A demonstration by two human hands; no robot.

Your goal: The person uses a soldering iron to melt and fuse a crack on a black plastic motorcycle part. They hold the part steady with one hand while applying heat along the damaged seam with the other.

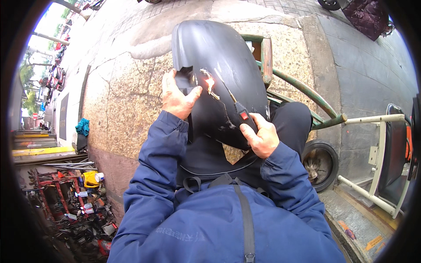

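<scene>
A large curved black plastic shell [215,41] lies across my lap, cracked and scuffed with whitish marks. At its left side my left hand [179,96] grips the broken edge, thumb on top and fingers along the outside, beside a jagged dark gap. A small bright orange flame or glow [209,83] shows on the damaged part, right of my left thumb. My right hand [262,136] holds a soldering iron [240,110] with a black handle, red switch and thin metal shaft. Its shaft points up and left over the shell, close to the glow; whether it touches is unclear.
Tools and parts lie in a heap [74,210] at lower left, with a yellow container [92,179]. A green wooden frame [307,94] stands behind the shell's right side. A small tyre [322,164] and a pale metal-framed chair [381,153] are at right.
</scene>
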